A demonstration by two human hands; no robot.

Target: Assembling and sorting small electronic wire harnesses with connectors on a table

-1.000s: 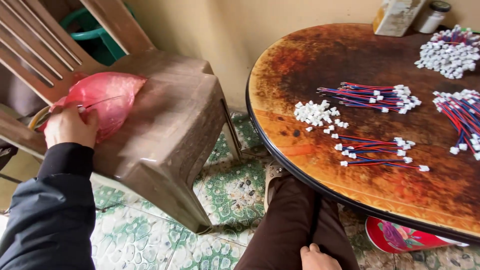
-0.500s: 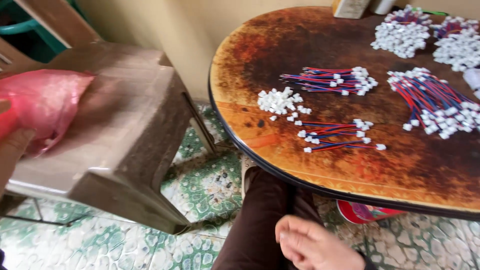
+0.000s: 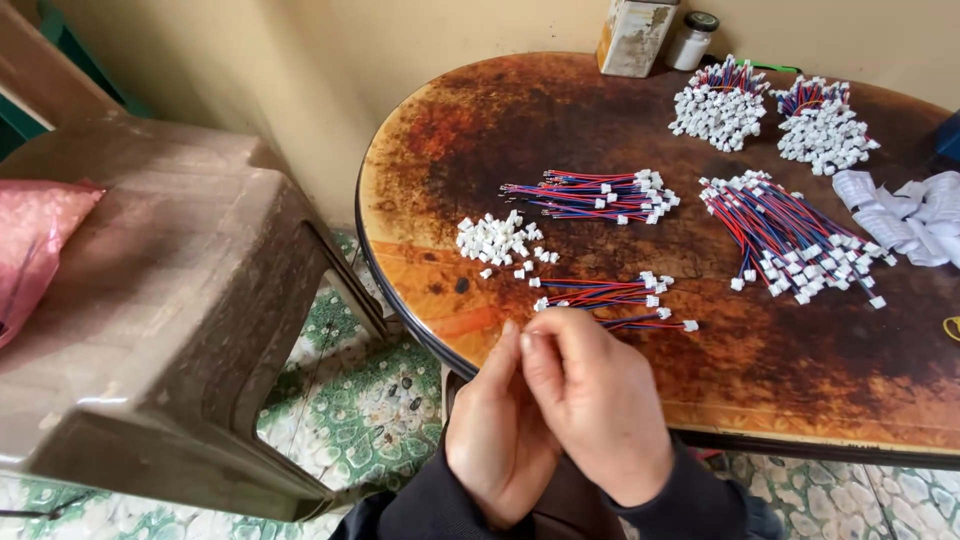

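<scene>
Head view: cream box (image 3: 633,37) beside white jar (image 3: 692,41).

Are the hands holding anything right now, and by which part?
Cannot tell. The left hand and right hand meet fingertip to fingertip at the table edge; anything pinched between them is hidden.

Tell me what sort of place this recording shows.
Likely a home workspace for small assembly work: a worn round table holding wire bundles and white connectors, a plastic chair, patterned floor tiles.

Wire bundles (image 3: 790,235) on round table (image 3: 800,370)
</scene>
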